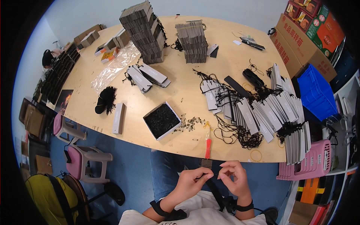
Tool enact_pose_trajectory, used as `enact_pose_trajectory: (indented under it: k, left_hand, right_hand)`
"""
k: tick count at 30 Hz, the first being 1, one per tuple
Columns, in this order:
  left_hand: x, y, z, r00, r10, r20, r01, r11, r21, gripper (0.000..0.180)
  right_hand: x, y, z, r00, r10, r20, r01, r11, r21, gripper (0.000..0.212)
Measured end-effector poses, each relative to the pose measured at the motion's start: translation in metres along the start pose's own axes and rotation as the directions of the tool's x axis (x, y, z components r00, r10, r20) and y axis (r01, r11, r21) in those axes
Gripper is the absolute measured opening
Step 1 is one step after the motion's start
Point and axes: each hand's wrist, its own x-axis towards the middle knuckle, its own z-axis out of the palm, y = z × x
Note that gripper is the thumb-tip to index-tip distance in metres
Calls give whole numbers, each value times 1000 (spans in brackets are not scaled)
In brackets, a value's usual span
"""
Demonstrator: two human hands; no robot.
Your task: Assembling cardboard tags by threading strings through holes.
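Note:
My left hand (pixel 194 182) is closed in a pinch in front of the table's near edge, above my lap. Close beside it, my right hand (pixel 234 177) has its fingers curled, with thumb and forefinger near my left fingertips. Whatever lies between the fingers is too small to make out. A small striped brownish piece (pixel 206 163) shows just beyond my hands at the table edge. A red-handled tool (pixel 208 148) with a thin yellowish shaft lies nearest on the table. Past it are loose black safety pins (pixel 191 123) and a white box of small black pieces (pixel 162 120).
Grey tags with black cords (pixel 258 112) spread over the table's right side. Tall stacks of grey tags (pixel 144 33) stand at the back. A black cord bundle (pixel 107 99) lies left. A blue crate (pixel 318 92) and pink basket (pixel 307 161) stand right; pink stools (pixel 77 163) stand left.

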Motion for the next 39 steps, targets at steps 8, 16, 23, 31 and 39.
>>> enact_pose_trajectory:
  k: [8,16,23,31,39]
  left_hand:
    - [1,-1,2,996,-30,82,43,986,-164,10]
    - [0,-1,1,986,-97,133,126,965,-229,10]
    - [1,1,-1,990,-77,117,101,972,-214,13]
    - [2,2,4,988,-123,89,144,948,-284,11]
    - [1,-11,0,987,-126,97,132,989,-61,9]
  right_hand:
    - [7,-3,-8,987,-3,164,-24,986,164,26]
    - [9,0,-8,975,3,220,-76,945,320,28]
    - [3,-7,-5,996,-84,14,85,993,-81,22]
    - [11,-10,3,945,-305,118,326,849,-415,25]
    - [14,-15,-8,909,-296,293,413,736,-536,13]
